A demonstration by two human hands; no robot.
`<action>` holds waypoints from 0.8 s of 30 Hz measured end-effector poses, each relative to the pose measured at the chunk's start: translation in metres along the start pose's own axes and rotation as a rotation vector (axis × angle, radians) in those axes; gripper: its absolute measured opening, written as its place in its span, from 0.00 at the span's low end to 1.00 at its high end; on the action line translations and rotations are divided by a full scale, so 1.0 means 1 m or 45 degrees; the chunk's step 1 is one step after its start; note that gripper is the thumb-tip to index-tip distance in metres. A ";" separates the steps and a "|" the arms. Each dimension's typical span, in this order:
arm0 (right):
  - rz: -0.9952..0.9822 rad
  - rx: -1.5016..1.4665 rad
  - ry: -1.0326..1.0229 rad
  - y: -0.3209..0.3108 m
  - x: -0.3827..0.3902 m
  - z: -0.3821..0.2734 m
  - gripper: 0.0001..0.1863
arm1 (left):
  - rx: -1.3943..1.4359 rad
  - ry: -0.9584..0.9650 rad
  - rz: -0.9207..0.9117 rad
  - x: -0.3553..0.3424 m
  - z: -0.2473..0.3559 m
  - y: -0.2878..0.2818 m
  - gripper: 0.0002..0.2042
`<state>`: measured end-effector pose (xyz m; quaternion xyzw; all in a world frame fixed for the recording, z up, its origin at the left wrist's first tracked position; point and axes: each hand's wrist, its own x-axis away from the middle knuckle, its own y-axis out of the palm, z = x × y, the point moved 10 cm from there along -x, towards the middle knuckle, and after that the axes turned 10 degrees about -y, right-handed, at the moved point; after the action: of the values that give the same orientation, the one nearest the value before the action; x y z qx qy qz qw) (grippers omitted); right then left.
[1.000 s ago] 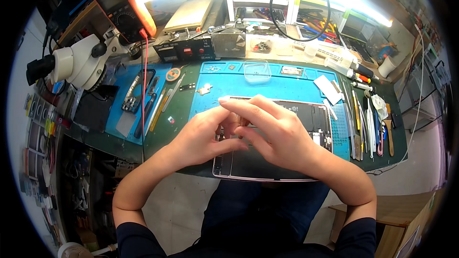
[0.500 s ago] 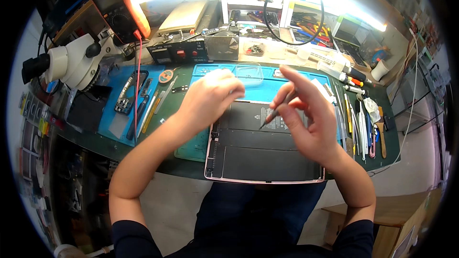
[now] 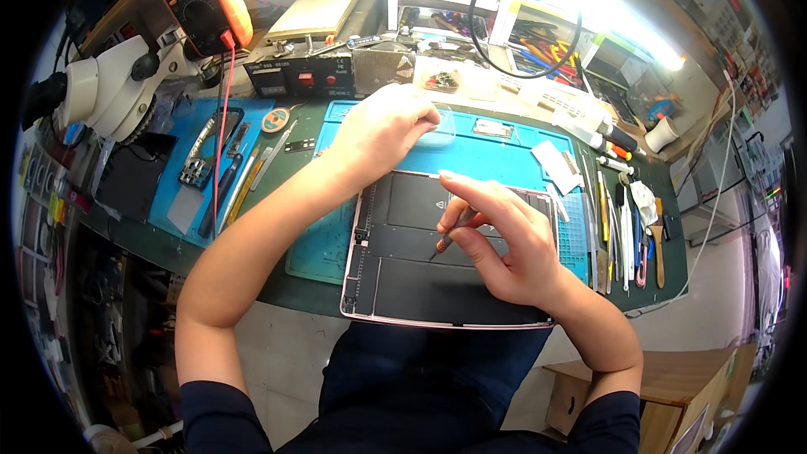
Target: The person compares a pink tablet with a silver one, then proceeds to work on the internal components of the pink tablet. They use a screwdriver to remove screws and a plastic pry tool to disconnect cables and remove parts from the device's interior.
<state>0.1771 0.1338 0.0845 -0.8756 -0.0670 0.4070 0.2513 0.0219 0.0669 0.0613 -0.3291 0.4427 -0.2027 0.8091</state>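
Note:
An opened tablet with black battery cells and a pink rim lies at the bench's front edge. My right hand is closed round a slim precision screwdriver, its dark tip pointing down at the tablet's middle strip; whether it touches cannot be told. Beyond the tablet's far edge, my left hand is held up with fingertips pinched together; what they hold, if anything, is too small to make out. Those fingertips are over the near-left side of a clear plastic box, which the hand partly covers.
The tablet rests partly on a blue work mat. Screwdrivers, brushes and tweezers line the right side. A phone frame and more tools lie left, under a microscope and a multimeter. A black cable loop hangs ahead.
My right hand has moved left and down, bringing the screwdriver tip nearer the tablet's middle. My left hand has risen away toward the clear box. The whole view has shifted slightly.

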 end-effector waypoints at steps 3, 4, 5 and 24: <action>-0.028 0.036 -0.026 0.000 -0.001 -0.001 0.28 | 0.107 -0.138 -0.101 0.002 0.005 -0.007 0.05; -0.023 0.031 -0.019 -0.001 -0.001 -0.001 0.27 | 0.150 -0.200 -0.152 0.005 0.008 -0.008 0.06; -0.018 0.027 -0.015 -0.002 -0.002 -0.002 0.27 | 0.221 -0.226 -0.246 0.009 0.015 -0.010 0.06; -0.034 -0.003 -0.060 0.001 0.000 -0.003 0.30 | 0.676 -0.352 -0.769 0.080 0.052 -0.002 0.07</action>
<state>0.1789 0.1315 0.0852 -0.8652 -0.0850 0.4239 0.2539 0.1083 0.0344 0.0370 -0.2485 0.1462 -0.4917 0.8217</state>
